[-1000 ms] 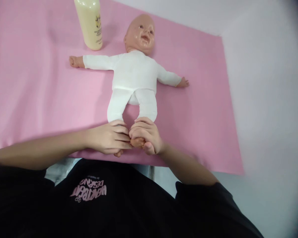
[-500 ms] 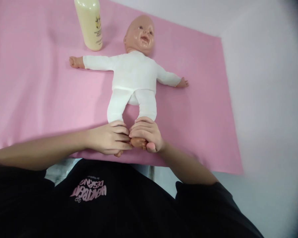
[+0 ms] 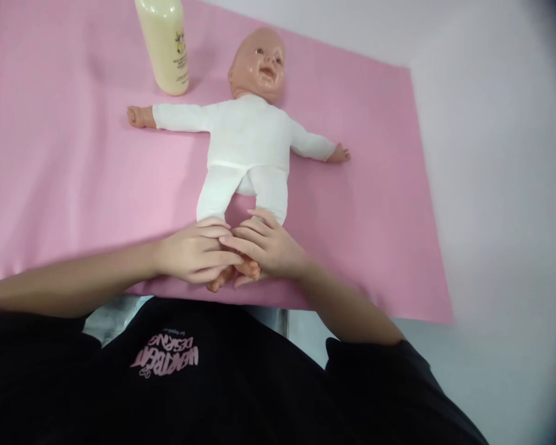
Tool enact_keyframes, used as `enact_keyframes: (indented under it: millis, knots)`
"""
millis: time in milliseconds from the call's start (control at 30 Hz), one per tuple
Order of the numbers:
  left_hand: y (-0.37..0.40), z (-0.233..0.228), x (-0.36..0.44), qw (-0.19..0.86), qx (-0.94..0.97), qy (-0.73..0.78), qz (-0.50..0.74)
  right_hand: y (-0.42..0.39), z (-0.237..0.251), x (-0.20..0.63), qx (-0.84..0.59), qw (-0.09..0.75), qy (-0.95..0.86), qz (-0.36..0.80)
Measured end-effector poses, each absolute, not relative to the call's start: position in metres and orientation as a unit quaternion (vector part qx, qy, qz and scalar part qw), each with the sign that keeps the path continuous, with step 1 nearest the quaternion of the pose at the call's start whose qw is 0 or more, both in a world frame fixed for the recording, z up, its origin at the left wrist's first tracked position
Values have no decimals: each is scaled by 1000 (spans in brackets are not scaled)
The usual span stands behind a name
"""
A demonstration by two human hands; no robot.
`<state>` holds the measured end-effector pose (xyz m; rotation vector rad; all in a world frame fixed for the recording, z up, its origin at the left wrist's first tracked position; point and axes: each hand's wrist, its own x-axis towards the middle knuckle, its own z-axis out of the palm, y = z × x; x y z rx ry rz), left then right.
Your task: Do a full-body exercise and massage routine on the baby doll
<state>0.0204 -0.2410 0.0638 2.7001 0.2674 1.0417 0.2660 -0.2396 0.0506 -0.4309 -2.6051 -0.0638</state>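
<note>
Pink sheet [image 3: 366, 204] covers the work surface; pale grey-white background [image 3: 486, 204] borders its far and right-hand edges.

Head view: bald baby doll [image 3: 248, 133] in a white long-sleeved outfit lies face up on the sheet, head away from the wearer, arms spread to both sides, legs toward the near edge. Lower legs come together under the person's hands.

Left hand [image 3: 197, 250]: fingers together, folded over the lower end of the doll's leg at picture left. Thumb hidden; firmness of hold cannot be told. One doll foot [image 3: 220, 281] shows just below these fingers.

Right hand [image 3: 273, 247]: closed about the other lower leg, fingers above, thumb beneath. Fingertips lie across the left hand's fingers. Second doll foot [image 3: 249, 267] protrudes between the hands.

Cream-yellow bottle [image 3: 164, 49] with dark label print is near the doll's head, at picture left; its top is cut by the frame. Wearer's black T-shirt [image 3: 259, 383] carries pink lettering [image 3: 167, 355].
</note>
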Motion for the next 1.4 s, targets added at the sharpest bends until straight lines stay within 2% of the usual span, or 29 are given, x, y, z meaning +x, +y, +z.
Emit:
enact_keyframes:
  millis: [133, 300, 500, 967, 1133, 1300, 1400]
  knots:
    - [-240, 68, 21, 118, 913, 94, 379, -241, 52, 263, -161, 262, -952, -2]
    - [-241, 69, 23, 109, 916, 92, 376, -242, 57, 264, -145, 324, -935, 29]
    - [-243, 68, 24, 96, 931, 82, 343, -247, 59, 263, -148, 368, -915, 76]
    - [-242, 69, 26, 89, 929, 70, 354, -253, 64, 258, -136, 365, -917, 82]
    - [-243, 65, 24, 113, 938, 86, 316, -253, 62, 260, -114, 364, -921, 80]
    - [-243, 66, 23, 112, 937, 83, 322, -253, 61, 262, -101, 322, -938, 83]
    - [-242, 67, 23, 123, 936, 83, 320, -253, 61, 263, -98, 328, -933, 109]
